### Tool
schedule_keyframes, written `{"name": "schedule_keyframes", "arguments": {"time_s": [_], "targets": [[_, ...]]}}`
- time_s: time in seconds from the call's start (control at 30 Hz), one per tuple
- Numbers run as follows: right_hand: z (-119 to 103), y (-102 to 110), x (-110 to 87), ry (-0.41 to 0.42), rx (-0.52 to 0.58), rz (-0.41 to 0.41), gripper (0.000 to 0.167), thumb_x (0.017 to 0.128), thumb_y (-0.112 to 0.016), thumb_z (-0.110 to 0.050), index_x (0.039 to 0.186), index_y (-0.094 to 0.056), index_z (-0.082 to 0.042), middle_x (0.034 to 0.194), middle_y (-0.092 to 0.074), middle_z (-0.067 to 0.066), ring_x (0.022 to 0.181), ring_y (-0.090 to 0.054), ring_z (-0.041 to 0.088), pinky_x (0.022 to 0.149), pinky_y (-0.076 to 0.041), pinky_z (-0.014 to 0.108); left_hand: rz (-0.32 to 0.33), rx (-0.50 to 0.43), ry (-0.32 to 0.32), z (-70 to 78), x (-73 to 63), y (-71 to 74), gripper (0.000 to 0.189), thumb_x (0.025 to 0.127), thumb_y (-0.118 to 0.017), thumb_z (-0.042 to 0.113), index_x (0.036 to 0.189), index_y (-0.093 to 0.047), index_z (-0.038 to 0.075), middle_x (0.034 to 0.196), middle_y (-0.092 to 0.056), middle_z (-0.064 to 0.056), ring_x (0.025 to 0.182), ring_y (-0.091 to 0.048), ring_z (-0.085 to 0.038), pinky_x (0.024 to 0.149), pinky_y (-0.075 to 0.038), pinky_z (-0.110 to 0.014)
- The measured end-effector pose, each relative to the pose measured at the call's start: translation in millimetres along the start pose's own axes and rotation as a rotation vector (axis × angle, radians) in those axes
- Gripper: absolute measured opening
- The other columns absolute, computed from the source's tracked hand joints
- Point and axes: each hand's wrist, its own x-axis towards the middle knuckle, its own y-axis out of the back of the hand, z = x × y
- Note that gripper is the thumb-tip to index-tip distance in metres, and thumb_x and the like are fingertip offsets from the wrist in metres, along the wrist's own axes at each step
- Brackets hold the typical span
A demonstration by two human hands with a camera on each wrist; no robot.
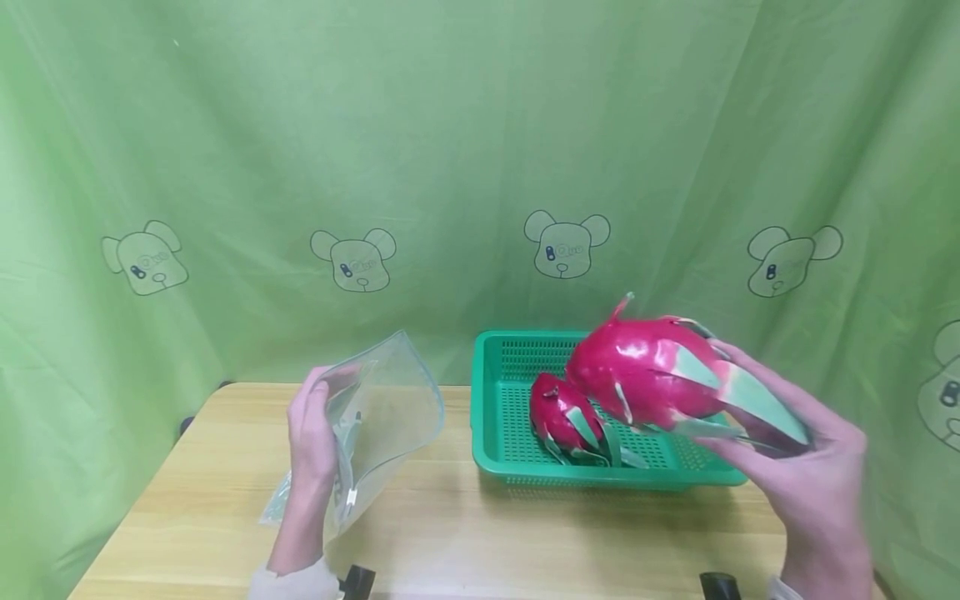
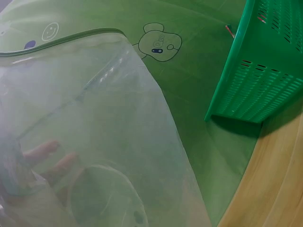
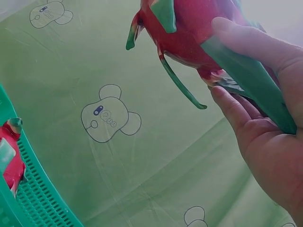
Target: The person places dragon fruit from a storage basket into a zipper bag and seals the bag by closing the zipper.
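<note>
In the head view my right hand (image 1: 813,454) grips a large pink dragon fruit (image 1: 645,371) by its green-scaled end, holding it up over the right part of the green basket (image 1: 600,477). Thumb and fingers pinch that end from both sides in the right wrist view, where the fruit (image 3: 189,33) hangs clear of the basket. A second dragon fruit (image 1: 562,412) lies inside the basket. My left hand (image 1: 311,429) holds a clear zip bag (image 1: 397,400) by one side, its mouth spread apart. Through the film, the fingers (image 2: 57,165) show in the left wrist view.
The basket stands at the back of a light wooden table (image 1: 465,542). Another piece of clear plastic (image 1: 276,500) lies on the table beside the left wrist. A green curtain (image 1: 465,150) with bear-face prints hangs right behind the table.
</note>
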Motion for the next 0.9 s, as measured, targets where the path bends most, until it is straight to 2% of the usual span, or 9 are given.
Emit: {"name": "schedule_keyframes", "arguments": {"time_s": [0.2,0.33,0.67,0.9], "targets": [[11.6,3.5,6.6,0.108,0.115,-0.120,0.080,0.064,-0.064,0.044,0.138,-0.048,0.020,0.140,-0.055,0.031,0.122,-0.064,0.036,0.087,-0.056,0.042,0.000,0.004,0.003,0.6,-0.7,0.1,0.044,0.111,-0.026,0.017,0.124,-0.063,-0.002,0.124,-0.067,-0.016,0.119,-0.062,-0.028,0.111,-0.042,-0.042],[15.2,3.6,7.8,0.115,0.108,-0.128,0.080,0.064,-0.065,0.043,0.138,-0.048,0.020,0.140,-0.057,0.029,0.120,-0.066,0.034,0.087,-0.056,0.040,0.001,0.000,-0.001,0.8,-0.7,0.1,0.044,0.111,-0.026,0.017,0.124,-0.063,-0.002,0.124,-0.067,-0.016,0.119,-0.062,-0.030,0.111,-0.042,-0.042],[23.1,1.5,6.5,0.171,0.161,-0.172,0.078,0.060,-0.060,0.048,0.133,-0.048,0.025,0.132,-0.063,0.028,0.107,-0.072,0.034,0.075,-0.060,0.042,0.002,-0.010,-0.013,1.0,-0.1,0.4,0.044,0.110,-0.026,0.017,0.124,-0.063,-0.002,0.124,-0.069,-0.013,0.119,-0.062,-0.028,0.111,-0.042,-0.042],[24.5,-1.7,6.4,0.163,0.126,-0.184,0.078,0.060,-0.062,0.046,0.134,-0.048,0.024,0.131,-0.065,0.027,0.105,-0.073,0.032,0.076,-0.060,0.040,0.002,-0.011,-0.014,0.3,-0.2,0.9,0.044,0.110,-0.026,0.017,0.124,-0.063,-0.001,0.124,-0.069,-0.011,0.120,-0.062,-0.029,0.111,-0.042,-0.042]]}}
